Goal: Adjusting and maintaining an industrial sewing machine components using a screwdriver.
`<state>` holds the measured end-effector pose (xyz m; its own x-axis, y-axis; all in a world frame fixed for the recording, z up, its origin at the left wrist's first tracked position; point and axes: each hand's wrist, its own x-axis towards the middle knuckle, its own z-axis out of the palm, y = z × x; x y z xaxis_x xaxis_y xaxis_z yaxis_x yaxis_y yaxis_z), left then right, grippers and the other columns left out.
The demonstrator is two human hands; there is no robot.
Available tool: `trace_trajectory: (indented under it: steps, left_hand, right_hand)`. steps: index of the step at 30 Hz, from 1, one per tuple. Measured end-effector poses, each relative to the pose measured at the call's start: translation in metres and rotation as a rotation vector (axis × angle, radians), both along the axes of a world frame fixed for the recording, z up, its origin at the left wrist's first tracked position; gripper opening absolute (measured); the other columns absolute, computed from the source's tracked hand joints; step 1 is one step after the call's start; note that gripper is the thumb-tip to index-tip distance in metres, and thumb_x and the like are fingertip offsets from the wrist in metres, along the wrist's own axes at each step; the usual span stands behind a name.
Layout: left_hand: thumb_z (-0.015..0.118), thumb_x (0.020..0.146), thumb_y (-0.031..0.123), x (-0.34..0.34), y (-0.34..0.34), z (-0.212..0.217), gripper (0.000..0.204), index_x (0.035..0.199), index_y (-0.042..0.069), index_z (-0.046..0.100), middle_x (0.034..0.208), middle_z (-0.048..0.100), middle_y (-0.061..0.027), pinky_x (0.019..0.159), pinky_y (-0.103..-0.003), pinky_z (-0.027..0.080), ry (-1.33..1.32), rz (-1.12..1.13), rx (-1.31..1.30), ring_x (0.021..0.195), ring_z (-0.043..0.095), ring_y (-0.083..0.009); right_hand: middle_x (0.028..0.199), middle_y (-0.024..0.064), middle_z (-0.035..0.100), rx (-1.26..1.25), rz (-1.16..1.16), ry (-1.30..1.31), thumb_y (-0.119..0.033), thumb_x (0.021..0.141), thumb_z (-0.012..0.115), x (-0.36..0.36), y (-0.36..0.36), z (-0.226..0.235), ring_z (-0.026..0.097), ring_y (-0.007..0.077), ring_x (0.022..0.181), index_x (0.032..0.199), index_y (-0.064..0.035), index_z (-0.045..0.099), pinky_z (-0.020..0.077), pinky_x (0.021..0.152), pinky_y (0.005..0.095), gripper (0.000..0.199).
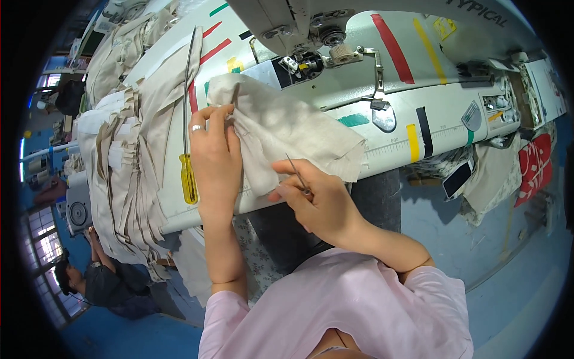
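Note:
A piece of beige cloth (287,128) lies on the sewing machine's pale bed, rumpled toward its upper left corner. My left hand (215,149), with a ring on one finger, pinches that cloth near its left edge. Over the cloth's near edge, my right hand (320,200) is closed round a slim pointed metal tool (297,172), its tip pointing up and away; its exact kind cannot be made out. Just left of my left hand lies a long screwdriver (188,179) with a yellow handle.
The sewing machine head (335,24) overhangs the bed beyond the cloth. Stacked beige cloth pieces (119,149) hang over the left side. A phone (458,179) and a red patterned cloth (534,167) are at the right. A co-worker (113,281) is at the far left.

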<state>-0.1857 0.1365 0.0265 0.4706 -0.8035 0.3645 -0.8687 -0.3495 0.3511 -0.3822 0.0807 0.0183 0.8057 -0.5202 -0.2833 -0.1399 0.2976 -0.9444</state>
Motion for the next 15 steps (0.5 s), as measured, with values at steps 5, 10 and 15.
trace_trajectory:
  steps: [5, 10, 15]
  left_hand:
    - [0.062, 0.093, 0.003, -0.035, 0.004, -0.006, 0.049, 0.141, -0.001, 0.053, 0.145, 0.05, -0.024, 0.111, -0.048, 0.039, 0.017, 0.054, -0.098, 0.135, 0.048, -0.0417]
    - [0.065, 0.097, 0.009, -0.066, 0.004, -0.018, 0.068, 0.155, -0.005, 0.033, 0.16, 0.031, -0.0287, 0.12, -0.048, 0.033, 0.056, 0.118, -0.018, 0.147, 0.035, -0.0439]
    - [0.058, 0.097, 0.0, -0.049, -0.001, -0.034, 0.059, 0.152, -0.004, 0.039, 0.157, 0.037, -0.0275, 0.118, -0.047, 0.036, 0.025, 0.061, -0.016, 0.144, 0.04, -0.0441]
  right_hand:
    - [0.097, 0.0074, 0.068, -0.144, 0.016, 0.076, -0.013, 0.103, 0.062, -0.048, -0.015, 0.005, 0.063, 0.0098, 0.084, 0.136, 0.0016, 0.053, 0.0519, 0.075, 0.0249, 0.036]
    - [0.101, 0.0155, 0.068, -0.23, -0.191, 0.145, -0.012, 0.104, 0.057, -0.089, -0.026, 0.002, 0.067, 0.0259, 0.082, 0.123, 0.0019, 0.054, 0.0526, 0.077, 0.0366, 0.023]
    - [0.097, 0.0146, 0.064, -0.53, -0.379, 0.194, -0.004, 0.101, 0.058, -0.101, -0.05, -0.005, 0.063, 0.0246, 0.083, 0.114, 0.003, 0.063, 0.0502, 0.073, 0.0339, 0.015]
